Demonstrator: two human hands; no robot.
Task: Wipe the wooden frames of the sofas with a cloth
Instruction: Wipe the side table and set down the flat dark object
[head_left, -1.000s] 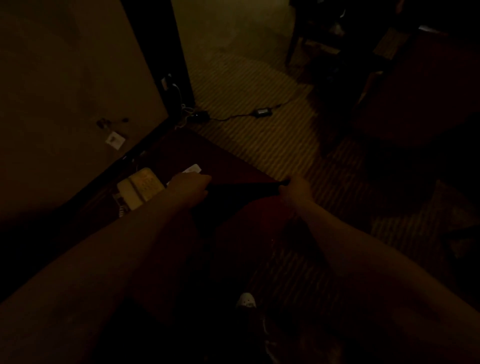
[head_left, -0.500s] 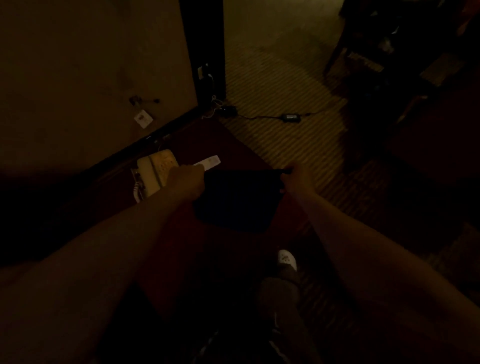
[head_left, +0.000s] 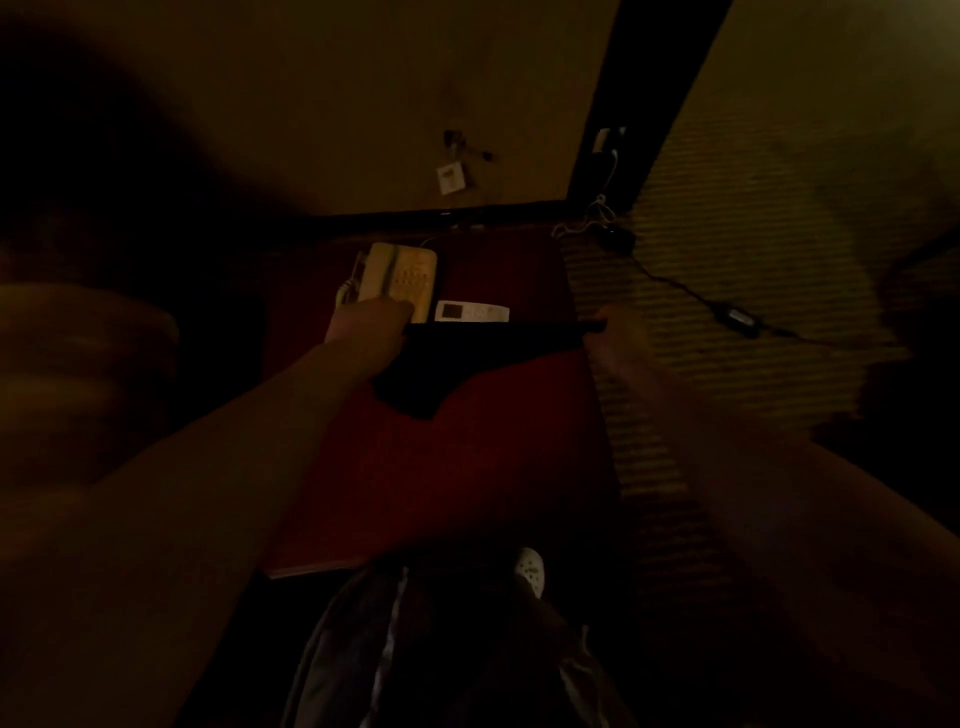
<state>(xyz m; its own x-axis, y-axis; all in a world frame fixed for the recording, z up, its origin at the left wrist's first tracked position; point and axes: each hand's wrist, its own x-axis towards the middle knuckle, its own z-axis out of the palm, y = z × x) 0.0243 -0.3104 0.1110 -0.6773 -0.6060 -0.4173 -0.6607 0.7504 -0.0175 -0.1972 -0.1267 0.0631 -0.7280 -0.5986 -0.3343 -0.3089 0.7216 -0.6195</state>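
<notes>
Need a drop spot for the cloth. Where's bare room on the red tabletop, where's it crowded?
Free: the near half of the red tabletop, between the hanging dark cloth and the table's front edge. Crowded: the far end, where the telephone and white remote lie beside each other. Left hand and right hand stretch the cloth just before them.

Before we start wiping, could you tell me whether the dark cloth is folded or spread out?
Spread out: the left hand and right hand pull the cloth's top edge taut while the rest hangs loose.
</notes>
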